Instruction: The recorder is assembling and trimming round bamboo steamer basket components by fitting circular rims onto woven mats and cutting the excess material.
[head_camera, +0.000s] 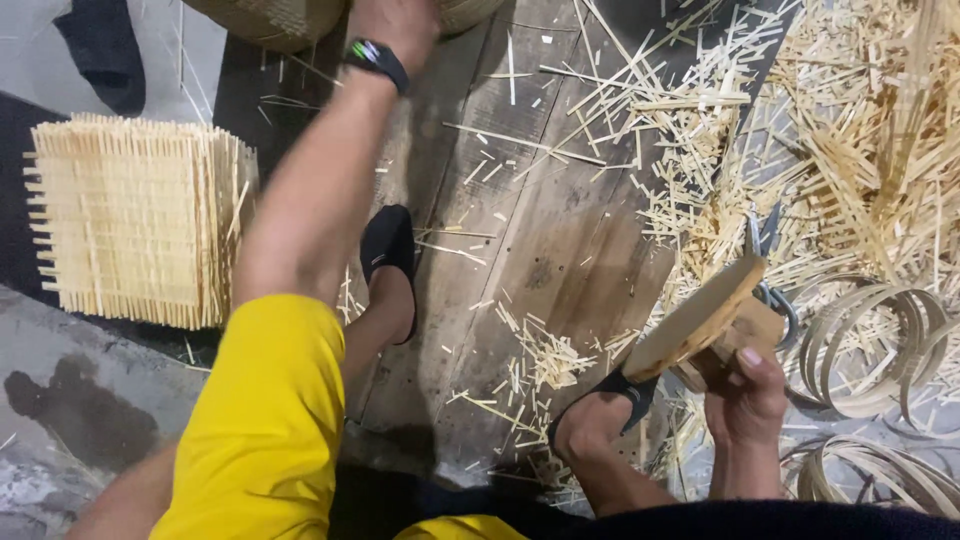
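Note:
My left hand (395, 25) reaches far forward to the top edge, closed on the rim of a woven bamboo basket (275, 18); a dark wristband sits on that wrist. My right hand (748, 385) grips a round wooden disc (700, 315) with a block under it, held tilted at the lower right. My two feet in black sandals (388, 250) rest on the wooden plank floor (540, 240).
A stack of flat woven bamboo mats (135, 220) stands at the left. Cut bamboo slivers (850, 130) lie heaped at the right. Coiled bamboo strip rings (880, 340) lie at the lower right, with scissors (768, 260) beside the disc.

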